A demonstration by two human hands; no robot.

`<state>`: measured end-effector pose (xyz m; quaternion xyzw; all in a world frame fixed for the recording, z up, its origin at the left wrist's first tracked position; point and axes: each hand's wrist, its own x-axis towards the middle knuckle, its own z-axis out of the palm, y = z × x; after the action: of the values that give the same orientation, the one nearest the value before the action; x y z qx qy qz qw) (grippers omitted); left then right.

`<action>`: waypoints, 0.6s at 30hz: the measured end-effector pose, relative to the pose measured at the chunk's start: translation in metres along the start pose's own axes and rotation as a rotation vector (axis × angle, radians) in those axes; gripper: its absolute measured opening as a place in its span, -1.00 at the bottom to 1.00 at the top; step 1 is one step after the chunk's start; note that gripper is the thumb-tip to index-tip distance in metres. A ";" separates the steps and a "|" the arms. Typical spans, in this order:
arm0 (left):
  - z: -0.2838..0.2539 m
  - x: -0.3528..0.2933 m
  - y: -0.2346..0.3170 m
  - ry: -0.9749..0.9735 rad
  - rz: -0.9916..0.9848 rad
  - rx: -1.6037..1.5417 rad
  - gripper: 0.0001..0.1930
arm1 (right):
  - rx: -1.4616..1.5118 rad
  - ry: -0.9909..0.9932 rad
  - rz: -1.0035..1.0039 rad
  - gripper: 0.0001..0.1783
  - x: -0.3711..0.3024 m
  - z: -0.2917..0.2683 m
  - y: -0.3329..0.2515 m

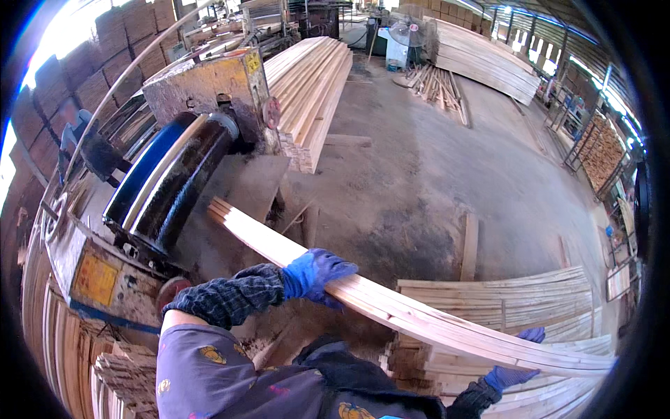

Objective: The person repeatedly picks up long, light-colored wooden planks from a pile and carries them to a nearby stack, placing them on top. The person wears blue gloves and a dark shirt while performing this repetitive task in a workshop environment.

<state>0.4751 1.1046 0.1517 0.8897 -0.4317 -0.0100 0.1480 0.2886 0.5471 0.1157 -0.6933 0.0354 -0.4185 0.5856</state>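
A bundle of several long, pale wooden planks (pixel 398 307) slants across in front of me, its far left end over the metal bed of a roller machine (pixel 202 80). My left hand (pixel 317 276), in a blue glove, is wrapped over the bundle's left half, fingers curling down its far side. My right hand (pixel 513 377), gloved in blue too, holds the bundle near its right end. Its palm is at the near edge and its fingertips show past the far edge. Dark rollers (pixel 185 188) lie beyond the bundle's left end, with a pale strip along them.
A low stack of planks (pixel 495 297) lies under and beyond the bundle at right. Another long stack (pixel 307 91) stands past the machine. Loose sticks (pixel 440 91), a fan (pixel 408 33) and a large timber pile (pixel 481 59) are farther back. A person (pixel 94 143) stands left of the machine.
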 end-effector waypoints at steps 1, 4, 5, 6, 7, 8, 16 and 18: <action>-0.004 -0.013 -0.027 0.009 -0.006 0.019 -0.07 | -0.778 -0.040 -0.135 -0.48 0.005 0.023 -0.012; -0.008 -0.055 -0.110 -0.014 -0.080 0.113 -0.12 | -0.686 -0.222 -0.223 -0.29 0.046 -0.025 -0.010; -0.009 -0.072 -0.136 -0.027 -0.113 0.093 -0.15 | -0.668 -0.241 -0.189 -0.26 0.057 -0.052 0.002; -0.009 -0.080 -0.164 -0.026 -0.132 0.068 -0.18 | -0.665 -0.191 -0.075 -0.28 0.068 -0.086 0.014; -0.016 -0.092 -0.184 -0.007 -0.155 0.081 -0.21 | -0.641 -0.155 0.053 -0.30 0.077 -0.092 0.024; -0.024 -0.105 -0.200 0.000 -0.185 0.099 -0.23 | -0.376 -0.056 0.123 -0.33 0.074 -0.076 0.040; -0.011 -0.146 -0.289 -0.440 -0.410 0.340 -0.18 | 0.312 0.345 0.374 -0.65 -0.015 0.132 0.185; -0.004 -0.128 -0.271 -0.448 -0.320 0.167 -0.11 | 0.496 0.469 0.461 -0.68 -0.054 0.161 0.235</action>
<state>0.6026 1.3619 0.0679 0.9313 -0.3069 -0.1939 -0.0282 0.4571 0.6296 -0.1052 -0.3906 0.2202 -0.4190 0.7895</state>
